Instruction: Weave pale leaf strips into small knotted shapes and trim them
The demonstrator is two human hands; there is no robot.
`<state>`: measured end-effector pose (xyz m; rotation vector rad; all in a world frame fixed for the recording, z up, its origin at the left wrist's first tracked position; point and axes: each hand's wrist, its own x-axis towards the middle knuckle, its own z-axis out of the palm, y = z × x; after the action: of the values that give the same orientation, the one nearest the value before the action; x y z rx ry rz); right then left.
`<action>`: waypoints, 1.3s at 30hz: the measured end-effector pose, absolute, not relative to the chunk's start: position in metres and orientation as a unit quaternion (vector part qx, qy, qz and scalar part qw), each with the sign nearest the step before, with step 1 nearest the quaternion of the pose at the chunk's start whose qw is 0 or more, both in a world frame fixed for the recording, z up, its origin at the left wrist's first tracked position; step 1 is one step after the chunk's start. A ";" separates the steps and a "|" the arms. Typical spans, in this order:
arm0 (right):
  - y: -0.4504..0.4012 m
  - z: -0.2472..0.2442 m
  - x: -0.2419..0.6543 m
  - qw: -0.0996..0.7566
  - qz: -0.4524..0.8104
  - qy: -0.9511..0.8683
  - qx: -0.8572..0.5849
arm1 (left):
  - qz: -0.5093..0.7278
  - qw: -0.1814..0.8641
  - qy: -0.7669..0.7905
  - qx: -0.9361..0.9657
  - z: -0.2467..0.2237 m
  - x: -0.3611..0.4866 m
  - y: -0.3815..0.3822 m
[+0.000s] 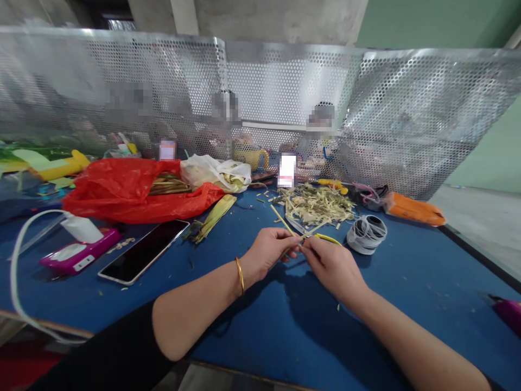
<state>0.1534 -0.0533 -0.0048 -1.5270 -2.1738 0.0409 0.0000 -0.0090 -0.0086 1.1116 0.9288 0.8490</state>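
Over the blue table [260,336], both hands meet at thin pale green plant strips [280,215] that cross each other. My left hand [271,250], with a gold bangle at the wrist, is closed on the strips. Thumb and fingers of my right hand [331,263] pinch them just beside it, where the fingertips nearly touch. Scissors with yellow handles [329,239] lie right behind the hands, partly hidden by them. A heap of cut strip pieces [319,203] spreads behind the scissors. To the right stands a spool of grey cord [366,234].
On the left are a red plastic bag [118,187], a white bag [215,171], a bundle of husks [215,217], a dark phone [144,252] and a purple power strip [81,252] with a white cable. An orange packet [415,209] lies right, before a perforated metal screen [285,70].
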 end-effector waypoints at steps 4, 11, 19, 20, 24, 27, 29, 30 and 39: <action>-0.057 -0.003 0.150 0.228 -0.010 -0.808 -0.543 | 0.392 0.641 0.405 0.521 -0.011 0.001 -0.007; -0.046 0.007 0.168 0.353 0.202 -0.724 -0.557 | 0.321 0.790 0.325 0.409 -0.003 -0.011 0.005; -0.044 0.004 0.159 0.379 0.356 -0.702 -0.486 | 0.248 0.897 0.204 0.304 0.000 -0.014 0.001; -0.045 0.003 0.158 0.379 0.348 -0.705 -0.489 | 0.241 0.898 0.207 0.303 -0.001 -0.014 0.002; -0.045 0.000 0.161 0.353 0.198 -0.772 -0.490 | 0.229 0.885 0.244 0.323 0.000 -0.014 0.002; -0.043 0.000 0.166 0.293 0.040 -0.831 -0.471 | 0.235 0.869 0.269 0.342 0.003 -0.013 0.000; -0.043 0.002 0.168 0.265 -0.042 -0.843 -0.467 | 0.246 0.859 0.287 0.345 0.003 -0.013 0.000; -0.044 0.003 0.169 0.257 -0.068 -0.843 -0.468 | 0.251 0.854 0.295 0.348 0.002 -0.012 0.000; -0.038 0.000 0.175 0.265 0.016 -0.811 -0.522 | 0.308 0.758 0.341 0.462 -0.006 -0.007 -0.002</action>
<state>0.1749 -0.0383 -0.0003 -1.4096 -2.1893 0.0444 -0.0071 -0.0016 -0.0061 1.0076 0.7438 0.6707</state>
